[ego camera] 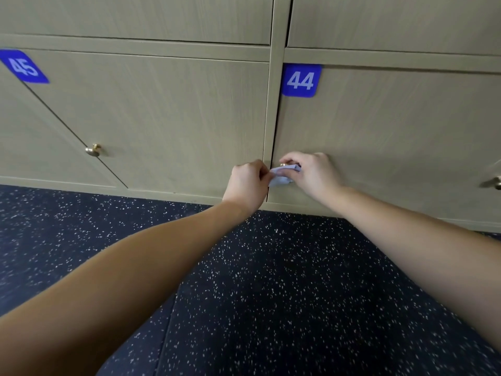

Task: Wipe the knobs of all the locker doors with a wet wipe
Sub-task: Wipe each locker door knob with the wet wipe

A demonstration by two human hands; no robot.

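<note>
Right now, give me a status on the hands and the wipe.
Left hand and right hand both pinch wet wipe. Wipe at locker 44's knob. Nothing in the way.

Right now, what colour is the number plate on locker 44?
Blue with pale grey digits; the number plate shows clearly in the head view.

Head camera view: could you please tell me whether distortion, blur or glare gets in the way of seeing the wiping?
Head view: wide-angle bending bows the locker frame lines and skews the 45 plate; the wet wipe and both hands are slightly soft; small glints on the brass knob, no glare; even, soft lighting.
</note>
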